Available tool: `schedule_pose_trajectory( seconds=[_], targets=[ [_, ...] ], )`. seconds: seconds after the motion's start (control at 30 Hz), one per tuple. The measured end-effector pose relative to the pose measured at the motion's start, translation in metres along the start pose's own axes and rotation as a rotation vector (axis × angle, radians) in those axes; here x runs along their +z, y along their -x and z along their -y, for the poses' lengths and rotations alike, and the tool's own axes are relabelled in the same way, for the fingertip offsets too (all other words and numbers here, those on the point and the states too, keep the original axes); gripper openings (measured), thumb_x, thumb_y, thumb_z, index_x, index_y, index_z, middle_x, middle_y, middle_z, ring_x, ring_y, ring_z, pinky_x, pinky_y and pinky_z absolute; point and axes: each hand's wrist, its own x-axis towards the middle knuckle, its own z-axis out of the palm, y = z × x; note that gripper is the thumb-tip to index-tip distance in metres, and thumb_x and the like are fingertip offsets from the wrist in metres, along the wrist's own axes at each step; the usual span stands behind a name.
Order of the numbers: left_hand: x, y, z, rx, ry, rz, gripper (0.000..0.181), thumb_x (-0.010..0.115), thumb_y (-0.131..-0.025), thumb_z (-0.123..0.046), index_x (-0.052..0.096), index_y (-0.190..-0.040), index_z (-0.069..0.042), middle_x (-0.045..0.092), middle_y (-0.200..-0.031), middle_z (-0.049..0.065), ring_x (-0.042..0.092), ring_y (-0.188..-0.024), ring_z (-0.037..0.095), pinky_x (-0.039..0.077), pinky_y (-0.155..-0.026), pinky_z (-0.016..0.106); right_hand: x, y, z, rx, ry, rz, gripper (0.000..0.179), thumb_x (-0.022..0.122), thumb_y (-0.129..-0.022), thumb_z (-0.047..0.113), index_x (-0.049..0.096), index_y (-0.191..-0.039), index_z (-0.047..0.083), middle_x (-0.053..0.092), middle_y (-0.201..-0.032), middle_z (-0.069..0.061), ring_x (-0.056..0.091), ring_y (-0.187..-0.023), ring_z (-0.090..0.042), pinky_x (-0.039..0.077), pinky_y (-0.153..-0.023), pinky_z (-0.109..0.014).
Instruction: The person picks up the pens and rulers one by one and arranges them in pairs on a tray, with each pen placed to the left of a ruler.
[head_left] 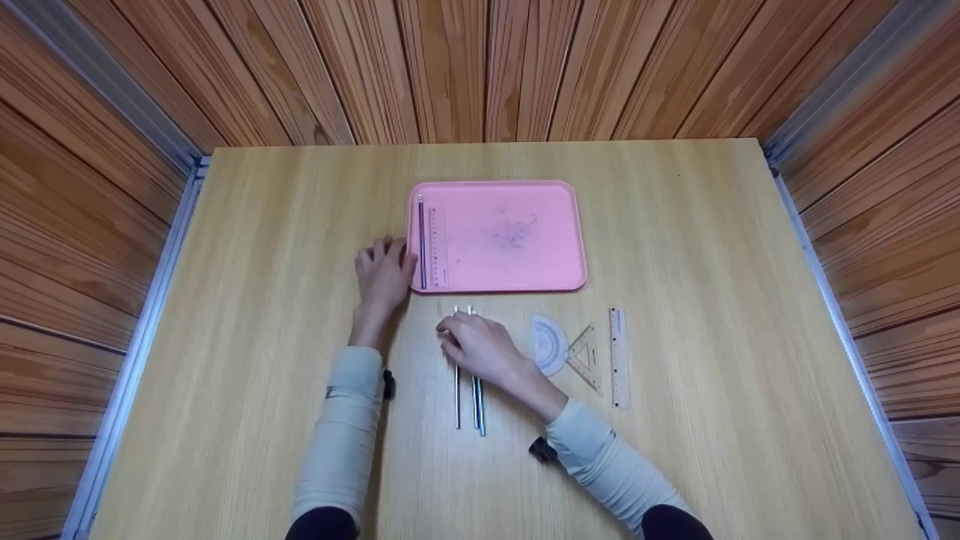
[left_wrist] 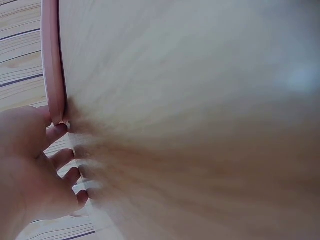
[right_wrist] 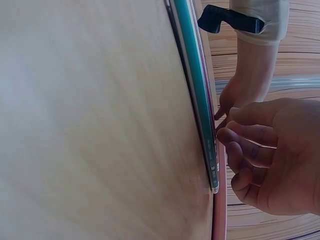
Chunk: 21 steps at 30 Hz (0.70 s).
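A pink tray (head_left: 517, 266) lies on the table with a dark pencil (head_left: 422, 247) and a clear ruler (head_left: 440, 251) along its left side. At the tray's near left corner, my left hand (head_left: 384, 277) touches the rim with its thumb, its other fingers spread with tips down on the table. My right hand (head_left: 484, 349) hovers over the pencils in front of the tray, fingers loosely bent and nothing between them. One pinkish pencil (head_left: 457, 405) and two teal pencils (head_left: 479, 409) lie beneath it, their middles partly hidden in the head view.
Right of my right hand lie a clear protractor (head_left: 550, 343), a set square (head_left: 584, 356) and another clear ruler (head_left: 619, 358). Wood-panelled walls (head_left: 465, 75) stand behind the table (head_left: 697, 262) and at both sides.
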Motion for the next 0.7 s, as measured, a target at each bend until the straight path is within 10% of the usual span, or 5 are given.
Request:
schedule_pose_trajectory(
  seconds=[0.7],
  targets=[
    [-0.0004, 0.0031, -0.0004, 0.014, 0.031, -0.014, 0.050, 0.045, -0.104, -0.040, 0.047, -0.148, -0.016, 0.034, -0.156, 0.014, 0.027, -0.133, 0.036, 0.023, -0.110, 0.050, 0.0052, 0.0049, 0.0011, -0.043, 0.130, 0.067, 0.008, 0.070, -0.090, 0.021, 0.071, -0.089, 0.013, 0.072, -0.079, 0.001, 0.066, -0.070, -0.016, 0.053, -0.065, -0.034]
  ],
)
